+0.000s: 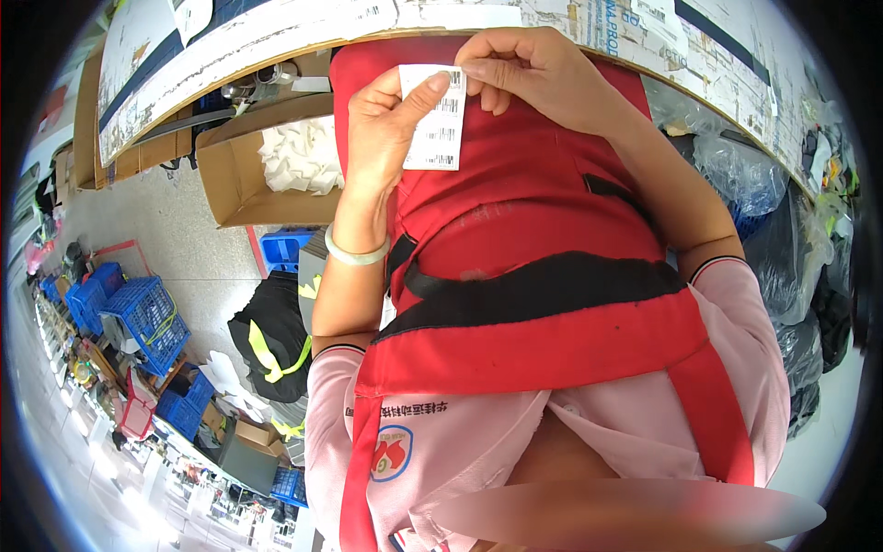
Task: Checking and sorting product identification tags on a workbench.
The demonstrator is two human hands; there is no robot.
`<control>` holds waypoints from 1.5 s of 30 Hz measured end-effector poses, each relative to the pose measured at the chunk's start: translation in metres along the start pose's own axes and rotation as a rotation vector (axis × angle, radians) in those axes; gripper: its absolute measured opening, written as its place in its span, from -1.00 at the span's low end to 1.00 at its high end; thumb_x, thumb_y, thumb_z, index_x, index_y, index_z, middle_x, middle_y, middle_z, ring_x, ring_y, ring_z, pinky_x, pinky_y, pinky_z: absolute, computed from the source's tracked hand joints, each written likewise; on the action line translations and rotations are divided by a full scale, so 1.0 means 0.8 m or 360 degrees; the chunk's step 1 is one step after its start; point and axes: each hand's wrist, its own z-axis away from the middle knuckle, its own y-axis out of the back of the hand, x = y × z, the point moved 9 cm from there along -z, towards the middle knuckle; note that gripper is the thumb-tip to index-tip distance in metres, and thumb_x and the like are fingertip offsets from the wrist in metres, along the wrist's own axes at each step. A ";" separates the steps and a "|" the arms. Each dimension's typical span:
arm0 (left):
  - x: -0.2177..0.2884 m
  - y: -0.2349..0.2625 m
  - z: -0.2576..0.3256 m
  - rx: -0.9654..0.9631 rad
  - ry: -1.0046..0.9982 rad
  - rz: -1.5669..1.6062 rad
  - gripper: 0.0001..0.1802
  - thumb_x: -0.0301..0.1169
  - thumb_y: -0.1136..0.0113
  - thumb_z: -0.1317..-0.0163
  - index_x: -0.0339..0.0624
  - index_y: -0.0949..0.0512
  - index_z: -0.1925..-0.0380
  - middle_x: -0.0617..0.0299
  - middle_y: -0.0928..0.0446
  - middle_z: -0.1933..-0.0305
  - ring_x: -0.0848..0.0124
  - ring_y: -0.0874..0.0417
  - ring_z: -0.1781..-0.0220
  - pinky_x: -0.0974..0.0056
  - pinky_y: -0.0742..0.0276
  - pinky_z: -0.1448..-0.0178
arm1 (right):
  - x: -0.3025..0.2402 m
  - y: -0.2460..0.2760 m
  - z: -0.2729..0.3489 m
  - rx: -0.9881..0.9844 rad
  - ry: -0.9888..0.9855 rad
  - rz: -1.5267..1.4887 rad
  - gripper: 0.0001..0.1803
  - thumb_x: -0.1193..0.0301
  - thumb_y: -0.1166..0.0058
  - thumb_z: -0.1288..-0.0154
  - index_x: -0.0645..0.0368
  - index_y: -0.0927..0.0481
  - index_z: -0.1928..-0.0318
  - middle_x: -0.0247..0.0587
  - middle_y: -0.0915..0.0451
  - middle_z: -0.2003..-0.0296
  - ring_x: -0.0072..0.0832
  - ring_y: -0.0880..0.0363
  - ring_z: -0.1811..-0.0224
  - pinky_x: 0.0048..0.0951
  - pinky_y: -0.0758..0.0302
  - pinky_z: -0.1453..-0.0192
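A white sheet of printed labels (434,138) with small dark barcodes is held up over my red apron (515,184). My left hand (391,115) grips it by the left edge, thumb lying across the front near the top. At the sheet's upper right corner, my right hand (538,78) has its thumb and index finger pinched together, the other fingers curled. Whatever lies between those right fingertips is too small to make out. A pale bangle (358,256) circles my left wrist.
A worn white worktable (267,57) runs along the far side. Below its edge at left stands a cardboard box (225,175) with crumpled white paper pieces (302,155). Blue crates (152,317) stand on the floor at left; clear plastic bags (736,175) are at right.
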 end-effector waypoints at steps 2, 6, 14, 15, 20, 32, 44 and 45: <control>-0.005 0.001 0.001 -0.0035 0.0045 -0.0027 -0.85 -0.42 -0.24 -0.25 -0.27 -0.64 0.26 0.30 -0.64 0.40 0.66 -0.55 0.45 0.55 -0.42 0.40 | -0.001 -0.007 0.002 -0.0094 -0.0007 0.0060 -0.78 0.37 0.04 -0.41 0.29 -0.56 0.16 -0.33 -0.58 0.43 -0.63 -0.56 0.45 -0.62 -0.54 0.33; -0.013 -0.004 0.003 -0.0074 0.0069 0.0065 -0.83 -0.42 -0.24 -0.25 -0.27 -0.62 0.21 0.28 -0.64 0.37 0.64 -0.56 0.43 0.54 -0.45 0.36 | 0.003 -0.009 0.005 -0.0124 -0.0067 0.0064 -0.78 0.37 0.03 -0.40 0.28 -0.57 0.17 -0.33 -0.58 0.43 -0.63 -0.55 0.46 -0.62 -0.53 0.34; -0.022 -0.008 0.008 -0.0154 0.0079 0.0265 -0.86 -0.49 -0.28 -0.19 -0.28 -0.61 0.25 0.22 -0.65 0.40 0.58 -0.61 0.44 0.51 -0.51 0.37 | 0.056 -0.029 0.025 -0.0145 -0.0438 -0.0394 -0.75 0.34 0.04 -0.41 0.26 -0.58 0.13 -0.37 -0.55 0.43 -0.68 -0.51 0.47 -0.65 -0.49 0.33; -0.023 -0.007 0.007 -0.0151 0.0078 0.0268 -0.86 -0.49 -0.28 -0.19 -0.28 -0.61 0.25 0.22 -0.65 0.40 0.58 -0.61 0.44 0.51 -0.51 0.37 | 0.050 -0.016 0.023 -0.0035 -0.0322 -0.0138 -0.75 0.33 0.04 -0.41 0.26 -0.58 0.14 -0.37 -0.55 0.43 -0.67 -0.51 0.46 -0.65 -0.49 0.32; -0.025 -0.008 -0.002 -0.0088 -0.0015 0.0115 -0.88 -0.51 -0.33 -0.14 -0.29 -0.64 0.31 0.24 -0.65 0.41 0.63 -0.58 0.47 0.52 -0.45 0.41 | 0.032 -0.003 0.024 0.0105 -0.0249 -0.0169 -0.77 0.32 -0.08 -0.36 0.26 -0.59 0.18 -0.39 -0.56 0.41 -0.71 -0.49 0.45 -0.67 -0.48 0.31; -0.088 0.020 -0.024 -0.0144 0.0357 0.0314 -0.87 -0.50 -0.30 -0.16 -0.33 -0.65 0.30 0.17 -0.66 0.37 0.50 -0.65 0.40 0.43 -0.58 0.30 | 0.001 0.092 -0.001 0.0530 0.0059 0.0783 -0.40 0.44 -0.27 -0.10 0.12 -0.38 -0.18 -0.14 -0.54 0.21 -0.30 -0.50 0.14 -0.34 -0.45 0.02; -0.094 0.019 -0.027 -0.0152 0.0389 0.0337 -0.82 -0.47 -0.30 -0.17 -0.35 -0.62 0.26 0.15 -0.66 0.34 0.48 -0.66 0.38 0.42 -0.60 0.29 | 0.008 0.088 -0.005 0.0398 0.0146 0.1257 -0.23 0.49 -0.24 -0.07 0.04 -0.24 -0.32 -0.04 -0.49 0.09 -0.14 -0.43 0.01 -0.24 -0.36 -0.15; -0.095 0.020 -0.028 -0.0157 0.0390 0.0332 -0.81 -0.46 -0.30 -0.18 -0.36 -0.62 0.26 0.14 -0.66 0.33 0.47 -0.66 0.37 0.42 -0.60 0.29 | 0.009 0.088 -0.005 0.0405 0.0165 0.1241 -0.25 0.50 -0.23 -0.08 0.05 -0.26 -0.31 -0.03 -0.50 0.10 -0.14 -0.44 0.01 -0.24 -0.37 -0.14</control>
